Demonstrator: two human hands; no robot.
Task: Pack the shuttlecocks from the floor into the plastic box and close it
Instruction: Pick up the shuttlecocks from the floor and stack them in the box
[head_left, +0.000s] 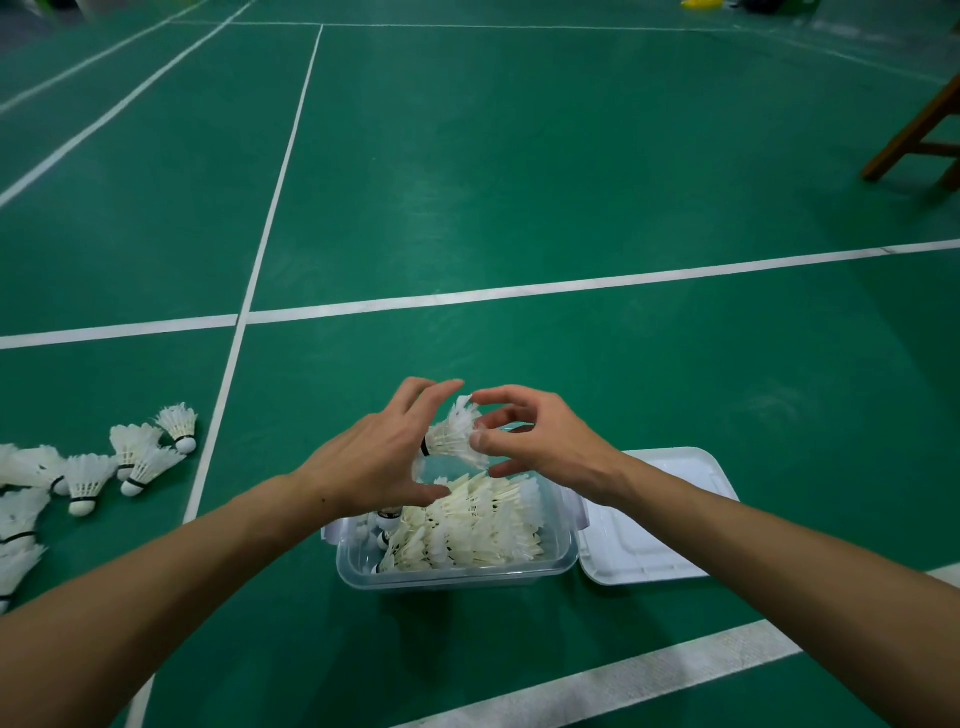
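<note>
A clear plastic box (457, 574) stands on the green floor in front of me, holding several white shuttlecocks lying in rows (478, 525). Above its far edge a single white shuttlecock (454, 434) is held between both hands. My left hand (379, 462) holds it at the cork end, which the fingers mostly hide. My right hand (530, 436) pinches the feather skirt with thumb and fingers. The box's white lid (644, 540) lies flat on the floor just to the right of the box.
Several loose shuttlecocks (88, 478) lie scattered on the floor at the left. White court lines cross the green floor. Wooden chair legs (914, 140) stand at the far right, and some bags lie at the far top edge.
</note>
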